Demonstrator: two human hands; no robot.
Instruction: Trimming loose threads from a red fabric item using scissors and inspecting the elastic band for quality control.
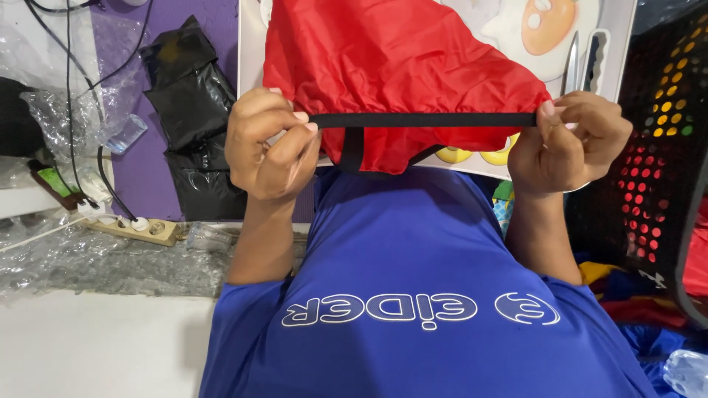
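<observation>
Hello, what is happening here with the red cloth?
A person in a blue shirt holds a red fabric piece up in front of them. The left hand and the right hand each pinch one end of its black elastic band, which is pulled straight between them. The red fabric hangs bunched behind the band. A black perforated basket stands to the right, and a black plastic bag and a power strip lie to the left.
</observation>
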